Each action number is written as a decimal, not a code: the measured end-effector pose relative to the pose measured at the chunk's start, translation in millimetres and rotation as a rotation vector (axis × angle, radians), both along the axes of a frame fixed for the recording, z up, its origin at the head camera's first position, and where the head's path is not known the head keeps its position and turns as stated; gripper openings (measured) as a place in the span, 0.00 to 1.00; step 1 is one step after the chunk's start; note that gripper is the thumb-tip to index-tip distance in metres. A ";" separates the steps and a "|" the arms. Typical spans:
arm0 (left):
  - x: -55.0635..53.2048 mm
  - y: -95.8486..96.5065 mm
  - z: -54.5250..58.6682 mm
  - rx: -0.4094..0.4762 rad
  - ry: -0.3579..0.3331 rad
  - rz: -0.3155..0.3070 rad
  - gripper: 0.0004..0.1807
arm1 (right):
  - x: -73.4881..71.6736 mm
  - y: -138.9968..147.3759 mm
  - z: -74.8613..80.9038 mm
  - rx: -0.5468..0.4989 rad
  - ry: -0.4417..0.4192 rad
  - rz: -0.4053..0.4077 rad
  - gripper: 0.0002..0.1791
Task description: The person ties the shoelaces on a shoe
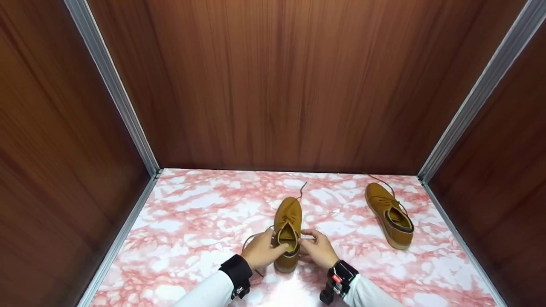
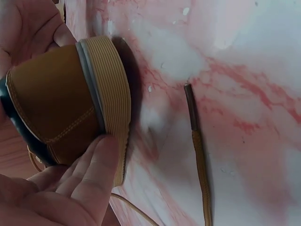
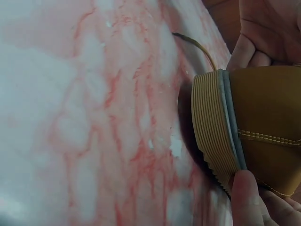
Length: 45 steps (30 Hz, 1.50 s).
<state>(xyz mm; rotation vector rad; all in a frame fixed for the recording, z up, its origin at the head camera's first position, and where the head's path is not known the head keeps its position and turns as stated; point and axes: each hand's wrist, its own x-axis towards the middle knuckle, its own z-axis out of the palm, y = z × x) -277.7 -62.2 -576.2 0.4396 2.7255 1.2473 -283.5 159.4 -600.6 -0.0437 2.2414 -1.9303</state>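
A tan lace-up shoe [image 1: 288, 209] stands on the marbled surface, toe pointing away, its heel nearest me. On its left side my left hand [image 1: 260, 251] holds the collar, thumb over the rim and fingers along the outer wall. My right hand [image 1: 320, 251] grips the opposite side of the collar between thumb and fingers. The ribbed pale sole [image 2: 110, 84] and stitched heel show close up in the left wrist view. Loose laces trail out: one lace end [image 1: 303, 187] beyond the toe, another lace [image 2: 201, 165] on the left.
A second tan shoe [image 1: 377, 196] stands to the right, laces loose, toe angled toward the back left. Brown wood-grain panels [image 1: 273, 85] with grey metal corner strips [image 1: 115, 81] wall the back and both sides. The pink and white marbled surface [image 1: 192, 221] lies under everything.
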 end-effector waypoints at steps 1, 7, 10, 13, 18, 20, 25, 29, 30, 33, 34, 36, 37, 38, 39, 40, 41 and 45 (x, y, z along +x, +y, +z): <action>0.8 -0.2 -0.4 -0.007 -0.006 -0.006 0.26 | 1.6 1.7 -0.5 -0.005 -0.009 0.008 0.30; 3.3 -1.4 -0.7 -0.066 -0.015 -0.012 0.25 | 8.4 10.2 -2.6 -0.009 -0.019 0.054 0.31; 2.3 -1.7 -2.0 -0.060 -0.022 -0.007 0.24 | 9.3 12.1 -2.2 0.007 -0.008 0.078 0.31; -0.3 -1.6 -4.4 -0.055 -0.039 0.001 0.28 | 8.9 12.2 0.2 0.032 -0.011 0.095 0.30; -4.6 -0.7 -6.8 -0.044 -0.073 0.000 0.40 | 4.1 10.3 8.1 0.143 0.059 0.103 0.30; -5.5 -0.5 -7.0 -0.045 -0.075 -0.005 0.41 | 0.5 9.3 11.9 0.194 0.105 0.091 0.28; -6.8 -0.6 -8.3 -0.044 -0.073 -0.010 0.37 | -12.4 5.7 17.1 0.271 0.188 0.094 0.24; -5.4 -1.5 -9.6 -0.056 -0.067 -0.014 0.28 | -23.6 1.5 20.5 0.250 0.160 0.135 0.25; -4.7 -1.6 -10.1 -0.071 -0.060 -0.018 0.25 | -26.0 0.6 21.5 0.247 0.147 0.142 0.25; -2.6 -1.3 -11.3 -0.117 -0.029 -0.035 0.24 | -32.1 -1.6 25.2 0.278 0.153 0.148 0.25; -2.1 -1.0 -11.3 -0.129 -0.023 -0.038 0.24 | -33.7 -2.2 27.0 0.299 0.175 0.150 0.25; -1.7 -0.4 -10.4 -0.133 -0.017 -0.044 0.25 | -36.8 -3.1 29.5 0.351 0.227 0.151 0.23; -1.7 -0.2 -10.0 -0.133 -0.016 -0.045 0.25 | -38.1 -3.4 30.5 0.370 0.249 0.154 0.22; -1.6 -0.2 -9.4 -0.140 -0.014 -0.044 0.25 | -39.0 -3.7 31.8 0.382 0.260 0.158 0.21; -1.6 -0.2 -9.1 -0.143 -0.014 -0.043 0.25 | -39.8 -3.9 32.8 0.387 0.262 0.163 0.20; -1.4 -0.1 -8.7 -0.151 -0.015 -0.043 0.25 | -40.3 -4.1 33.6 0.388 0.256 0.167 0.19; -1.2 -0.3 -8.4 -0.158 -0.013 -0.044 0.25 | -40.9 -4.2 34.0 0.383 0.241 0.172 0.18; -0.8 -1.1 -8.0 -0.172 -0.006 -0.034 0.25 | -42.2 -3.6 37.4 0.319 0.167 0.194 0.14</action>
